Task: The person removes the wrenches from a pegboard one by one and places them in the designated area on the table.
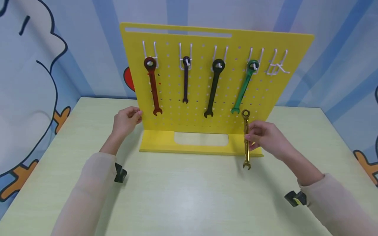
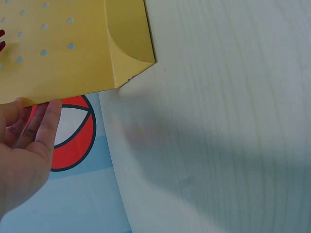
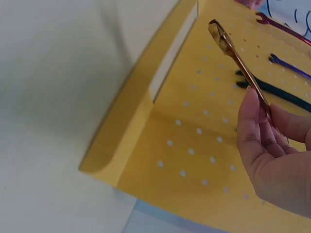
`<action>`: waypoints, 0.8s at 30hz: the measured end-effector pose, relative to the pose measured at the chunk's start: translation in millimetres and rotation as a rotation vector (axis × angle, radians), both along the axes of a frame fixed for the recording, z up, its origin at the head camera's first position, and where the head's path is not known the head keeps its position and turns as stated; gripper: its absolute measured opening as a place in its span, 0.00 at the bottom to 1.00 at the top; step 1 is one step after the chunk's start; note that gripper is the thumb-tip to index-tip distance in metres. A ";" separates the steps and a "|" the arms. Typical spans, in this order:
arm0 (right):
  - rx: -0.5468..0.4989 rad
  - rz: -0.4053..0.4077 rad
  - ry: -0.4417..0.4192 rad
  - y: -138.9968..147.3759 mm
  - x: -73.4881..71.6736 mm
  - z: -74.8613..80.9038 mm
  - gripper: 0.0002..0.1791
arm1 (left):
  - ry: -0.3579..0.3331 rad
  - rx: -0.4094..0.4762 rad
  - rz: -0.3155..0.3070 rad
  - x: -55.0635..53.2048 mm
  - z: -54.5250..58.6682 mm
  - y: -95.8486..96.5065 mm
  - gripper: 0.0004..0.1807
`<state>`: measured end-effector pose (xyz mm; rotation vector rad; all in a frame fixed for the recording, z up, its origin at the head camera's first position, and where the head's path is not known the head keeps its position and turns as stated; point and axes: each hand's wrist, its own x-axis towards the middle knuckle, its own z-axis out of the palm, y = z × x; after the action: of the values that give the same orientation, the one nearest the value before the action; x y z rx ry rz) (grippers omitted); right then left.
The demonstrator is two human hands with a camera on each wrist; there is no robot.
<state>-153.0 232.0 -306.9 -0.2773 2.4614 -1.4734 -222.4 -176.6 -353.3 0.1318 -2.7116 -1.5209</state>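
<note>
My right hand (image 1: 267,137) pinches a gold combination wrench (image 1: 246,141) by its shaft, between thumb and fingers. The wrench hangs nearly upright before the lower right of a yellow pegboard (image 1: 200,108), ring end up and open jaw down. In the right wrist view its open end (image 3: 221,36) points away from the fingers. At the board's left edge, my left hand (image 1: 126,122) grips the rim; the left wrist view shows the thumb in front and fingers (image 2: 46,128) behind. Red (image 1: 153,87), purple (image 1: 185,80), black (image 1: 214,88) and green (image 1: 245,87) wrenches hang by their ring ends from white hooks.
One white hook (image 1: 277,64) at the upper right holds no wrench. The board's yellow base (image 1: 159,141) has a cut-out and stands on a pale table (image 1: 183,193). A blue striped wall (image 1: 206,13) rises close behind. Black clips (image 1: 120,173) hang by both sleeve cuffs.
</note>
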 end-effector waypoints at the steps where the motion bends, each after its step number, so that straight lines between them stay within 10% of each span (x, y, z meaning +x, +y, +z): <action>1: -0.001 0.006 -0.013 -3.0 -0.1 -3.2 0.10 | -0.001 -0.001 0.000 -0.2 0.0 0.1 0.17; 24: -0.099 0.096 -0.298 -80.2 7.6 -61.1 0.06 | -0.014 0.006 0.000 -1.8 -1.1 -0.2 0.18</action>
<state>-145.4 151.8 -368.0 -0.1769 2.1172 -1.4794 -224.2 -176.7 -354.3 0.1427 -2.7179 -1.5345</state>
